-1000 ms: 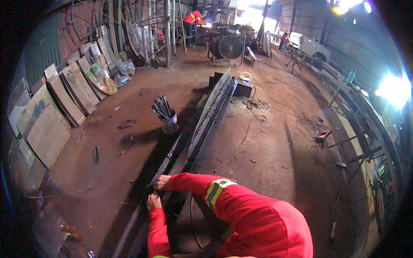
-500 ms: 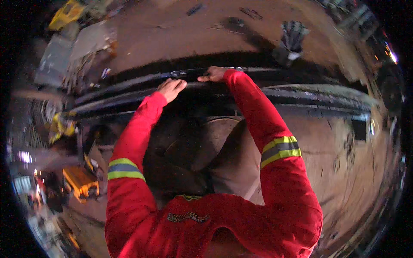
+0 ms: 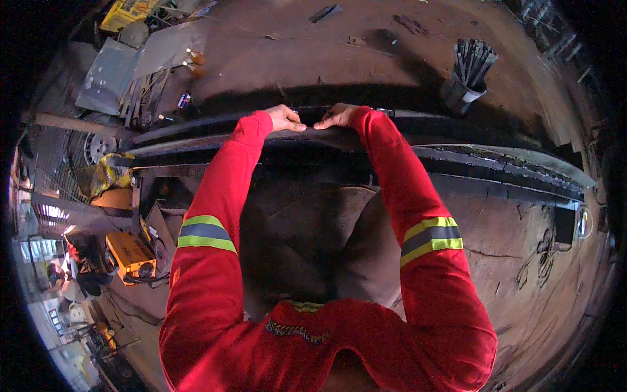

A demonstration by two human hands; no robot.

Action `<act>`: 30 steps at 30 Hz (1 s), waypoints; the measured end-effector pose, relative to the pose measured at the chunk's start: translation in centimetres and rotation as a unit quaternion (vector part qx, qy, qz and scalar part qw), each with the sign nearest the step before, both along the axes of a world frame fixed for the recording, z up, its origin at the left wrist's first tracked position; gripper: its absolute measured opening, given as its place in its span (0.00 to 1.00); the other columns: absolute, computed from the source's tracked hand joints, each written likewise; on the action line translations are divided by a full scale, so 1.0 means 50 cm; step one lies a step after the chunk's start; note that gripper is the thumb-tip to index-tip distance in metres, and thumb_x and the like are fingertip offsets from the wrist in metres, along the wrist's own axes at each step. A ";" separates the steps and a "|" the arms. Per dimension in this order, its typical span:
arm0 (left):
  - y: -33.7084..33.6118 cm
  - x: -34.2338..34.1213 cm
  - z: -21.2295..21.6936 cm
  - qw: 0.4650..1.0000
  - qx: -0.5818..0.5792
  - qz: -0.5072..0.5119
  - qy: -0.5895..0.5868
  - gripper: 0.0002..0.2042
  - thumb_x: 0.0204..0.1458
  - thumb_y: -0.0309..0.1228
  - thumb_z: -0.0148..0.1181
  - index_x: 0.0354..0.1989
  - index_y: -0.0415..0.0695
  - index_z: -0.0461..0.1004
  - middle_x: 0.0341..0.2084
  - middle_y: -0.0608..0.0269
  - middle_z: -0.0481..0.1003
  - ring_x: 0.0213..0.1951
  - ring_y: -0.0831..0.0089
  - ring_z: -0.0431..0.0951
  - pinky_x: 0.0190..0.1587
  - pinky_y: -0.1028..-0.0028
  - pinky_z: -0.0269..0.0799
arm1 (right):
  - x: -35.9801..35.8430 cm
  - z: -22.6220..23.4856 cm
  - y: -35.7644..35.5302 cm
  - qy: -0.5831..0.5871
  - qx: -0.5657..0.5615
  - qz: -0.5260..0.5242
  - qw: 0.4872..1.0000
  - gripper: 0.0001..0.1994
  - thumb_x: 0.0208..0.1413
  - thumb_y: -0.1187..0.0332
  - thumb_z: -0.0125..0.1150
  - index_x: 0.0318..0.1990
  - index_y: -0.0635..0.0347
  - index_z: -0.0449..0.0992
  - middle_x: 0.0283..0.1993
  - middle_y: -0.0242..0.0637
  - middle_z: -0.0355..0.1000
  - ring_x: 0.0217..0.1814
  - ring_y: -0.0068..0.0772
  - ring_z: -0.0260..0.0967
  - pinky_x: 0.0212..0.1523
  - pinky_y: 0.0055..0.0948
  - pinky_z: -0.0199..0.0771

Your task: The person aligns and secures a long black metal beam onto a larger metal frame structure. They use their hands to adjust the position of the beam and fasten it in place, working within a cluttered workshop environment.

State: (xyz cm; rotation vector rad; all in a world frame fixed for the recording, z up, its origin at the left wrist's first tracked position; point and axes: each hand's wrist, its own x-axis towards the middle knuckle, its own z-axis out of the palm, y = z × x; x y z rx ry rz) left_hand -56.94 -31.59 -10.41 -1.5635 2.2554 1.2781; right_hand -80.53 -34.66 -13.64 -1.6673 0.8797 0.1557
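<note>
Long dark metal beams (image 3: 215, 130) run side to side in front of me, bending with the lens. My left hand (image 3: 285, 119) holds the upper edge of one beam near its middle, thumb on the near side and fingers closed over it. A short gap to its right, my right hand (image 3: 337, 117) grips the same edge in a like way, thumb pointing inward. The fingertips on the far side are partly hidden. Both arms reach forward in red sleeves with reflective bands.
Beyond the beams, a bucket (image 3: 455, 95) of dark rods stands at right. Metal sheets (image 3: 108, 75) and two amber bottles (image 3: 194, 63) lie far left. An orange-yellow machine (image 3: 129, 256) sits at left. A cable (image 3: 539, 258) lies on the brown floor at right.
My left hand has gone from lying flat with stretched fingers to closing over the beam's edge, further right. My right hand has shifted slightly right in view. The whole view has shifted and sharpened.
</note>
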 end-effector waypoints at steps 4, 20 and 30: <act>-0.034 -0.016 0.016 0.996 0.023 -0.078 -0.028 0.23 0.41 0.53 0.64 0.31 0.42 0.76 0.25 0.63 0.75 0.32 0.73 0.72 0.39 0.70 0.66 | 0.006 0.021 -0.014 0.020 -0.074 0.030 0.997 0.41 0.35 0.34 0.63 0.52 0.59 0.73 0.58 0.42 0.66 0.61 0.45 0.60 0.60 0.42 0.59; -0.084 0.007 -0.010 0.991 0.085 -0.098 0.038 0.17 0.46 0.45 0.64 0.33 0.42 0.77 0.25 0.66 0.75 0.33 0.78 0.70 0.40 0.74 0.65 | 0.064 0.088 -0.028 0.139 -0.016 0.030 0.990 0.24 0.43 0.46 0.66 0.41 0.55 0.79 0.28 0.34 0.69 0.33 0.27 0.67 0.31 0.27 0.70; -0.081 -0.031 0.024 0.977 -0.041 -0.210 -0.012 0.14 0.47 0.37 0.62 0.38 0.41 0.77 0.32 0.55 0.79 0.35 0.64 0.78 0.39 0.68 0.70 | 0.100 0.103 -0.042 0.165 -0.047 0.106 0.979 0.23 0.40 0.53 0.70 0.39 0.62 0.78 0.30 0.38 0.73 0.31 0.31 0.70 0.30 0.32 0.75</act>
